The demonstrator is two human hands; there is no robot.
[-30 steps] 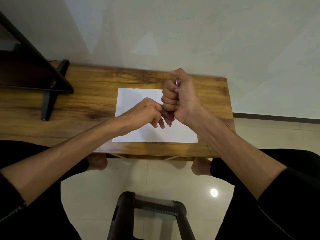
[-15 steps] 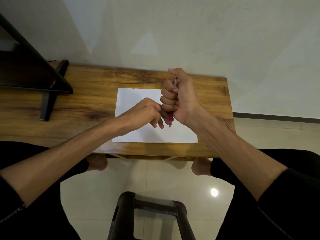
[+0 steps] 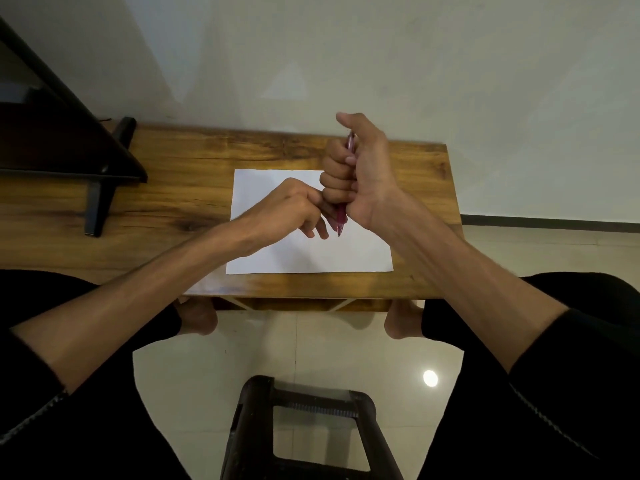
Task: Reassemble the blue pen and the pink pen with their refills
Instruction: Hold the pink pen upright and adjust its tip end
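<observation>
My right hand [image 3: 360, 174] is a fist around the pink pen [image 3: 341, 220], which stands nearly upright above a white sheet of paper [image 3: 308, 254]. The pen's top end shows above the fist near my raised thumb, and its tip end points down toward the paper. My left hand [image 3: 294, 209] has its fingertips pinched on the lower part of the pink pen, just under the fist. The blue pen and any loose refill are not visible; my hands hide part of the paper.
The paper lies on a wooden table [image 3: 173, 188] whose right edge is near my right wrist. A black angled stand [image 3: 97, 174] sits on the table's left. A dark stool [image 3: 311, 427] is on the tiled floor between my knees.
My right hand has lifted slightly with the pink pen and its thumb has straightened upward. My left hand has stayed at the pen's lower end.
</observation>
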